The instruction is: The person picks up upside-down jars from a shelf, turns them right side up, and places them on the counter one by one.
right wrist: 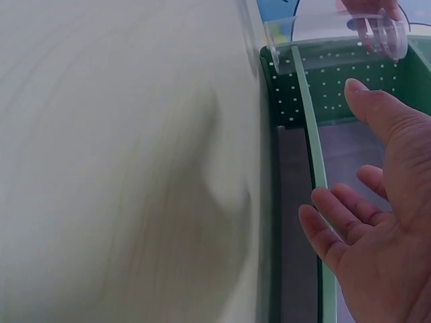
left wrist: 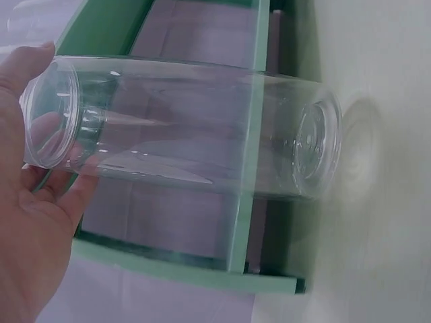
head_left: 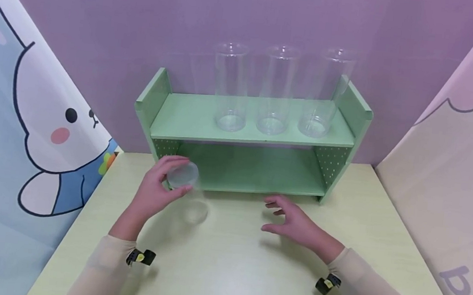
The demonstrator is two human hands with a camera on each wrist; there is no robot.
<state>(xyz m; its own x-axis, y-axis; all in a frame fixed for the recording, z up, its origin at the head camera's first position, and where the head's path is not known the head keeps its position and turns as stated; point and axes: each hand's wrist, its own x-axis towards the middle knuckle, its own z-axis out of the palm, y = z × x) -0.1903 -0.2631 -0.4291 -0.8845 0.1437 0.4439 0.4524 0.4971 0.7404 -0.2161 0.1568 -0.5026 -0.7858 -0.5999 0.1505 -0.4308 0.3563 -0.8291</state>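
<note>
From the head camera, the left hand grips the open end of a tall clear plastic cylinder jar, which is tilted with its base low over the pale yellow-green tabletop, in front of the left end of the mint-green two-tier wooden shelf. The jar is so transparent here that its wall is hard to trace; whether the base touches the tabletop I cannot tell. The right hand hovers with its fingers spread and relaxed, holding nothing, near the shelf's lower tier. Three more clear cylinder jars stand upright in a row on the top tier.

In the left wrist view the jar lies nearly sideways across the picture, thumb and fingers wrapped round its mouth (the fingertips show through the plastic). Its base appears just above the tabletop.

The right wrist view shows the open palm beside the shelf's front edge; the jar is cut off at the top.
</note>
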